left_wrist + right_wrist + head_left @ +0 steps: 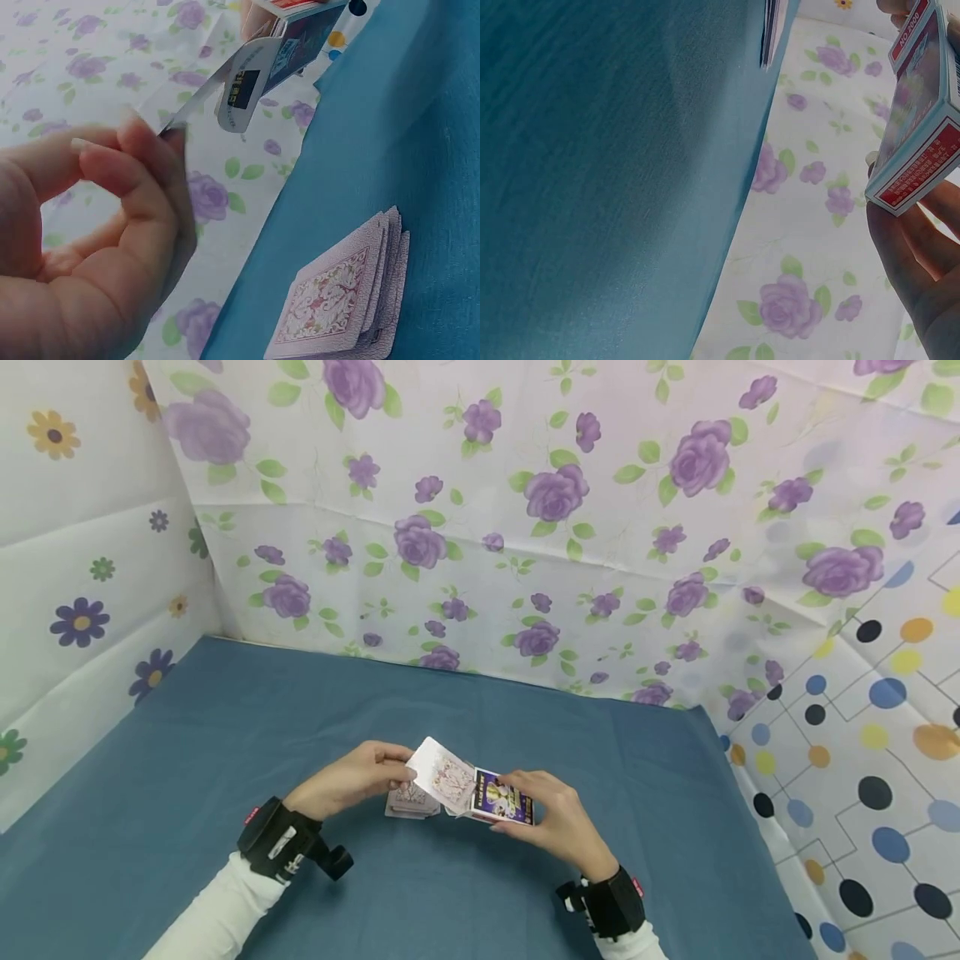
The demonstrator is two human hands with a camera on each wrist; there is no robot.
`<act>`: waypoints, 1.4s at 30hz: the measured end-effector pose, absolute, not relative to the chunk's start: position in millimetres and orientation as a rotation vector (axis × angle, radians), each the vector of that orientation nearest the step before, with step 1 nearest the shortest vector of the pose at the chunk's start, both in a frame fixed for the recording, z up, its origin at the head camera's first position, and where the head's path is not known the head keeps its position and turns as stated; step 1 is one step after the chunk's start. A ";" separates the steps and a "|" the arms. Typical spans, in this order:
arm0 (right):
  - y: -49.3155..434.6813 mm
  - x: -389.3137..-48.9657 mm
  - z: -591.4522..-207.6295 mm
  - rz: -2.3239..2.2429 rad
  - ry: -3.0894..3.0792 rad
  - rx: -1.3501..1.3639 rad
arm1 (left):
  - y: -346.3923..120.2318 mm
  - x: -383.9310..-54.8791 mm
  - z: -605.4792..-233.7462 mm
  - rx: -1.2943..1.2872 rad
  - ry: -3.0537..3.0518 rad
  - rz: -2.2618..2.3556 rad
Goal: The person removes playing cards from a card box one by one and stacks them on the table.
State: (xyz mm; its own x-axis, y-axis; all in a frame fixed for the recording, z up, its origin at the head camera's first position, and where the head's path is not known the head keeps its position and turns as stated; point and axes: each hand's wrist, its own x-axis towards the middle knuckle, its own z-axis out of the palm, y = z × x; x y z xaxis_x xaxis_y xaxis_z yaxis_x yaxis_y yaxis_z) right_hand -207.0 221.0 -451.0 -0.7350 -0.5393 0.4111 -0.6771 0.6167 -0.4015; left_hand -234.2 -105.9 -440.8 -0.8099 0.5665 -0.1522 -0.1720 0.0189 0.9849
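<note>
My left hand (356, 779) pinches a playing card (448, 774) with a patterned back and white border between thumb and fingers. That card slants down to the open end of a purple and yellow card box (504, 797), where a few more card edges show beneath it. The right hand (551, 818) grips the box between thumb and fingers, above the cloth. In the left wrist view the box's white flap (241, 88) hangs out beside the card. Just under the left fingertips, a slightly uneven stack of playing cards (412, 802) lies back side up on the cloth.
A blue cloth (337, 693) covers the table. Behind it hangs a white sheet with purple roses (555, 493). More patterned sheets stand at the left side (82, 618) and the right side (888, 852). Each wrist wears a black camera strap (279, 839).
</note>
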 end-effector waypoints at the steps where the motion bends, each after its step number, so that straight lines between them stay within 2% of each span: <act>1: 221.3 -207.0 -451.2 0.799 -2.589 0.996 | -106.0 -234.8 -441.4 0.367 1.798 1.865; 9: 226.1 -206.3 -455.2 0.793 -2.591 0.991 | -106.4 -242.2 -446.8 0.034 2.002 1.922; 14: 228.9 -207.2 -457.1 0.795 -2.589 0.982 | -109.4 -252.3 -453.6 -0.058 2.063 1.903; 26: 232.3 -208.0 -461.2 0.797 -2.621 0.973 | -105.6 -276.0 -474.5 -0.095 2.139 1.811; 36: 231.3 -209.0 -463.8 0.805 -2.617 0.989 | -91.0 -275.1 -474.3 -0.158 2.537 1.537; 42: 231.1 -210.1 -464.3 0.803 -2.630 0.979 | -86.8 -274.5 -473.6 -0.096 2.707 1.368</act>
State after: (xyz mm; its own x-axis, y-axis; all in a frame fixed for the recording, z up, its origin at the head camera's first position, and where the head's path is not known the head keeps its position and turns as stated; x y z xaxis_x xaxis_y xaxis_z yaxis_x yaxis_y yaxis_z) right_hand -210.1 231.1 -464.3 -0.7531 -0.5358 0.3817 -0.6576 0.6283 -0.4157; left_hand -274.5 -86.8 -473.6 -0.9923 -0.0084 -0.1237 -0.1046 0.5927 0.7986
